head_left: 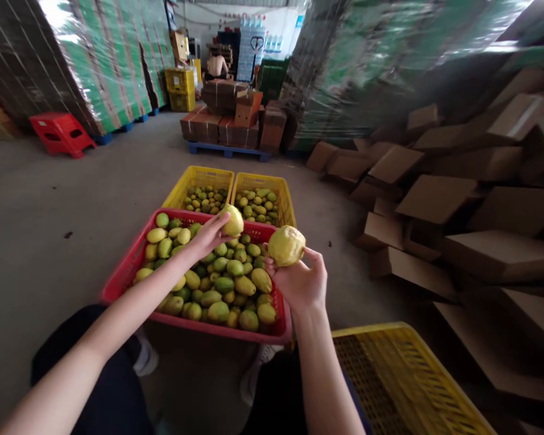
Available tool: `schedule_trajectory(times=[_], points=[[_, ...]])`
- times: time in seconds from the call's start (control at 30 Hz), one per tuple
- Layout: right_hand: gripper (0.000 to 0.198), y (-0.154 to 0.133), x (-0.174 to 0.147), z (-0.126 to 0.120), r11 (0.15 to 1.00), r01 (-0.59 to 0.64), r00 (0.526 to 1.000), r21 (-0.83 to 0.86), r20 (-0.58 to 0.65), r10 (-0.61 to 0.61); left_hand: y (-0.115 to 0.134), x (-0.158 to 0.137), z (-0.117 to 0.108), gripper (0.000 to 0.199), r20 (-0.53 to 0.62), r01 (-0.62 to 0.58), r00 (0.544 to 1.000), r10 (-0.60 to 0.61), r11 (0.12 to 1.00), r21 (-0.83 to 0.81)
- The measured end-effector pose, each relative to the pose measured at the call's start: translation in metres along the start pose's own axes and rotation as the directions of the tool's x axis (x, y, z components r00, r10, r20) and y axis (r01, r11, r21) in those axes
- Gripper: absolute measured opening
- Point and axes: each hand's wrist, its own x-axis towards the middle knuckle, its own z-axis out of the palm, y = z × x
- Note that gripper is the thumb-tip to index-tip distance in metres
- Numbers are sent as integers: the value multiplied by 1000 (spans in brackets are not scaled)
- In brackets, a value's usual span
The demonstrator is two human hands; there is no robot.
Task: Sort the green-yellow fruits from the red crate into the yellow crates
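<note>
My left hand (207, 237) is closed round a yellow lemon (233, 222), held above the far side of a red crate (112, 283). To the right, my right hand (301, 287) is turned palm up, its fingers and thumb round a larger, lumpy yellow lemon (286, 246). Below both hands the red crate is filled with loose green and yellow lemons (217, 311). It stands between my legs. My left forearm crosses over the crate and hides some of the fruit.
Two yellow crates (174, 188) with lemons adjoin the red crate's far side. Another yellow crate (392, 329) is at my right. Cardboard boxes (437, 196) lie heaped on the right. Farther off are a red stool (60, 132), a loaded blue pallet (229, 150) and a person (216, 64).
</note>
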Motion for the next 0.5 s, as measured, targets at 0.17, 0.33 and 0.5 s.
schedule_trajectory(times=[0.17,0.33,0.5], points=[[31,23,14,23,995,-13,996,-95,82,21,48,-75,-15,35,-68,97,990,-121,955,-279],[31,45,23,27,989,5,990,-147,143,16,30,-94,-23,37,-120,150,966,-228,875,-460],[39,75,20,5,975,71,973,-209,232,-21,7,-99,-37,28,-103,78,984,-142,882,-464]])
